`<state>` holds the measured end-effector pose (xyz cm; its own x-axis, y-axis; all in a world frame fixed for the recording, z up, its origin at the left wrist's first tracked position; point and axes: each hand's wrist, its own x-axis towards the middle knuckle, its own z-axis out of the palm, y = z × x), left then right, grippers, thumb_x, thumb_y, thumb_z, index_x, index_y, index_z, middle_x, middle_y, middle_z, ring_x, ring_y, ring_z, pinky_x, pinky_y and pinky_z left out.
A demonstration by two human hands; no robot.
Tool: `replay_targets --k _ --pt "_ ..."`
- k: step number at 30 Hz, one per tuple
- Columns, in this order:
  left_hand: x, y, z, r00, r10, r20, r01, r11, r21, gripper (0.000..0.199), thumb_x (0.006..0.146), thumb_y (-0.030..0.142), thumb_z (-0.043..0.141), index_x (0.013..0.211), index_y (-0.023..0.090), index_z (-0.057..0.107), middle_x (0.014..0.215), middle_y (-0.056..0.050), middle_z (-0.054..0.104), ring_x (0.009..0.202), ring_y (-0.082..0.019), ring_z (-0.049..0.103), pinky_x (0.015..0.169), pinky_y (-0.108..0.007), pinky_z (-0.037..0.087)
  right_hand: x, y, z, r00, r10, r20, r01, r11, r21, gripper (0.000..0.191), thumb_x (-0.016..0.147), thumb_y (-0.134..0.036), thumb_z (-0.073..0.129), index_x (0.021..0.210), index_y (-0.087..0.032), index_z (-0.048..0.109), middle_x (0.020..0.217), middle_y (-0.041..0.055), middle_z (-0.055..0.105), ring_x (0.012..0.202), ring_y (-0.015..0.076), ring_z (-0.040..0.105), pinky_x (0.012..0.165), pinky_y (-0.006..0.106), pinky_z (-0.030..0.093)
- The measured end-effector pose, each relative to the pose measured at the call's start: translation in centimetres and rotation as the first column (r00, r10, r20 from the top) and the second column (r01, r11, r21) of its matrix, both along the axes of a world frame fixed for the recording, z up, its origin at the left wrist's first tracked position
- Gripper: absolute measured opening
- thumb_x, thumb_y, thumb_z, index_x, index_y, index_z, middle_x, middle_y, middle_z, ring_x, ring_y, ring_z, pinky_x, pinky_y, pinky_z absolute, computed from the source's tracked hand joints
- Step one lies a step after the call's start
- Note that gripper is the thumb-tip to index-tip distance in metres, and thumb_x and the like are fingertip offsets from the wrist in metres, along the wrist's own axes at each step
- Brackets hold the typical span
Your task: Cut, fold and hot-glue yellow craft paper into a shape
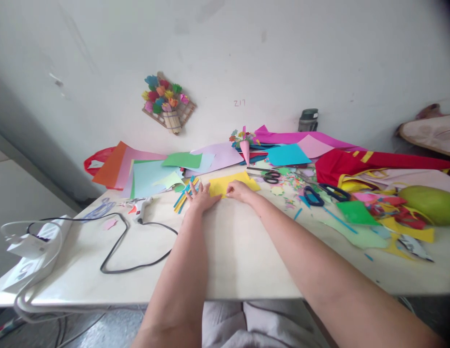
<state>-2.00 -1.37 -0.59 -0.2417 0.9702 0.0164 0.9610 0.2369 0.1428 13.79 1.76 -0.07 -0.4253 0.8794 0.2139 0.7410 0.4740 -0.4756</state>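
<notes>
A yellow sheet of paper [225, 182] lies on the table in front of me. My left hand [201, 197] rests with its fingers spread, over the sheet's left end and beside a bundle of blue and yellow paper strips [181, 199]. At the sheet's near edge, the fingers of my right hand [239, 191] are pinched together on the yellow paper. Just beyond the right hand lie scissors with black handles [271, 177].
Left of my arms are a glue gun [140, 209] with its black cable and a white power strip [39, 256]. Coloured sheets [156, 173] line the wall. To the right lie blue-handled scissors [313, 195], paper scraps, a red cloth [330, 166] and a green fruit [428, 204].
</notes>
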Motion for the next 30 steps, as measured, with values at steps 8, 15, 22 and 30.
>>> replay_targets --k 8,15,22,30 --pt "0.1 -0.2 0.1 1.000 0.004 -0.012 -0.003 0.996 0.092 0.069 0.072 0.062 0.033 0.134 0.032 0.027 0.146 0.000 0.012 0.127 -0.031 -0.020 0.098 -0.060 -0.004 -0.8 0.3 -0.7 0.997 -0.024 -0.080 0.028 0.998 0.048 0.008 0.069 -0.015 0.060 0.075 -0.017 0.065 0.086 0.0031 0.058 0.070 0.0104 0.054 0.067 0.019 0.040" --pt "0.0 0.1 0.2 1.000 0.030 -0.003 -0.030 0.998 0.063 0.060 0.076 0.053 0.033 0.133 0.033 0.030 0.145 0.002 0.013 0.128 -0.029 -0.018 0.100 -0.060 -0.003 -0.8 0.3 -0.8 0.999 -0.006 -0.046 0.010 0.995 0.103 0.012 0.074 -0.016 0.055 0.077 -0.017 0.066 0.087 0.0041 0.058 0.073 0.0115 0.055 0.068 0.020 0.040" --pt "-0.1 0.5 0.0 0.998 0.068 0.020 -0.068 0.997 0.043 0.063 0.074 0.057 0.035 0.132 0.034 0.031 0.145 0.001 0.014 0.129 -0.031 -0.017 0.100 -0.060 0.002 -0.1 -0.1 -0.9 0.995 0.095 0.012 -0.096 0.981 0.166 0.022 0.077 -0.012 0.049 0.088 -0.017 0.067 0.094 0.0052 0.057 0.081 0.0120 0.055 0.075 0.020 0.040" --pt "-0.2 0.4 -0.2 0.998 0.037 0.048 -0.039 0.998 0.055 0.058 0.078 0.051 0.032 0.132 0.032 0.031 0.145 0.002 0.017 0.129 -0.029 -0.015 0.101 -0.058 -0.001 -0.1 -2.0 0.0 0.956 0.218 0.195 -0.263 0.932 0.249 0.025 0.083 -0.025 0.045 0.097 -0.025 0.066 0.103 0.0059 0.054 0.093 0.0161 0.051 0.076 0.024 0.038"
